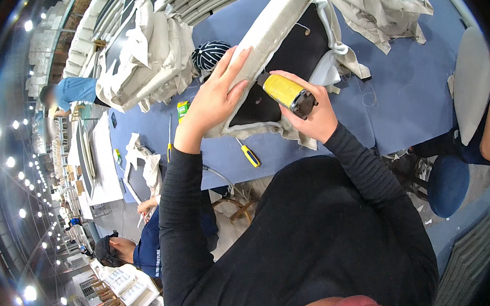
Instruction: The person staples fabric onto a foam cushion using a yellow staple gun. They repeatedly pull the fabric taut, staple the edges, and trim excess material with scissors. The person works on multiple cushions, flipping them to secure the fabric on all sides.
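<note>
My left hand [216,101] lies with fingers stretched out on the beige fabric edge of an upholstered panel [273,23]. The panel's underside is black, with white padding and loose fabric along its sides. In my right hand [323,116] is a yellow and black staple gun [282,90], its black nose against or just above the inner border of the panel; actual contact cannot be made out. My fingers wrap around the tool, and its handle is mostly hidden by them.
On the blue table [406,96] lie a yellow screwdriver [250,156], a green box [183,109], a dark striped cap [211,54] and heaped beige covers [382,7]. Covered panels [156,57] stack at left. Co-workers sit lower left [146,248] and at right [489,130], near a blue stool [449,185].
</note>
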`<state>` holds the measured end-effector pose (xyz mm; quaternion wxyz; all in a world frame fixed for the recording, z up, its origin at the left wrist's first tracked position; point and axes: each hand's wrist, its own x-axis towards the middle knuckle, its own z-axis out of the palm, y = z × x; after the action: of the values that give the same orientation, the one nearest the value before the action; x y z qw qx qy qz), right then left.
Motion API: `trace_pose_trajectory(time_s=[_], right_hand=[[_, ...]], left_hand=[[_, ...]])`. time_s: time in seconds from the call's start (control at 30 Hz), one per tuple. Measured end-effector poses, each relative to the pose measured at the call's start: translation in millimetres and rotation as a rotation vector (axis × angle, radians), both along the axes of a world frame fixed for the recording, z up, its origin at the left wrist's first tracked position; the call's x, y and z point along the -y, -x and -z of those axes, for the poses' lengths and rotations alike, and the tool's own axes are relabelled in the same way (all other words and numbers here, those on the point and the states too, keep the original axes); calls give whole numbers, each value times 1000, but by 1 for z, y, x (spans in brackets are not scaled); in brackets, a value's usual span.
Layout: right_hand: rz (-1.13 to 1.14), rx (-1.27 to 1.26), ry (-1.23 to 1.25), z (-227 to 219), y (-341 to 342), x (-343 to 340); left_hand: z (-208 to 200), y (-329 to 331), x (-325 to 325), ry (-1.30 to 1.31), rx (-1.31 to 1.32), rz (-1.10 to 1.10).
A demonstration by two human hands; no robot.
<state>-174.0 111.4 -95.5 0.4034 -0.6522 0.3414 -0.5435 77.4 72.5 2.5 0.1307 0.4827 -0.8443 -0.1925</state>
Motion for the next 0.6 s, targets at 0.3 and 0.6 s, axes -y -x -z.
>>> trace_pose_trajectory(time_s=[0.3,0.6], right_hand=[[45,-79,172,-8,-12,-10],[29,-118,135,-9,-16,-9]], left_hand=[[-1,0,2,32,24,-6],[-2,2,-1,26,20,-7]])
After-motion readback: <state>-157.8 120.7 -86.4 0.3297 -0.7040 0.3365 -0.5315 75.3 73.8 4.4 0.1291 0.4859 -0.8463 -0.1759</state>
